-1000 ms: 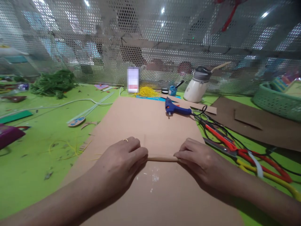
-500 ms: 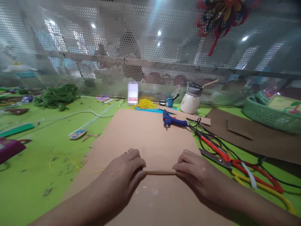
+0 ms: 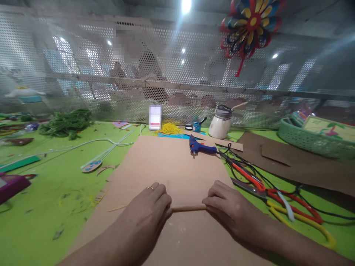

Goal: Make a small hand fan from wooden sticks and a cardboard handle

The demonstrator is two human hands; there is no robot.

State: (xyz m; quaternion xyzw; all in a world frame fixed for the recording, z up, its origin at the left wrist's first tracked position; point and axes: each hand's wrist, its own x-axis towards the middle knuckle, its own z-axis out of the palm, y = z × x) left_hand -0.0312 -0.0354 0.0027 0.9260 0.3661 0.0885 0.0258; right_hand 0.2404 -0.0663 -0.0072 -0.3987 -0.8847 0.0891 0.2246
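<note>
The camera sat on the person's head, at the near side of the bright green desk [image 3: 44, 188]. It faced the desk's far edge and tipped down a little, so the flat tan cardboard sheet [image 3: 155, 159] stretched away from it. The person's bare left hand [image 3: 152, 208] and bare right hand [image 3: 229, 203] were close to it, low in the view. Farther off, the silver metal screen full of small round holes [image 3: 180, 81] rose along the desk's far edge and filled much of the top half. The view was wide, from the messy green bundle of strings [image 3: 66, 123] toward the desk's far left to the light green plastic basket [image 3: 305, 142] toward its far right.
</note>
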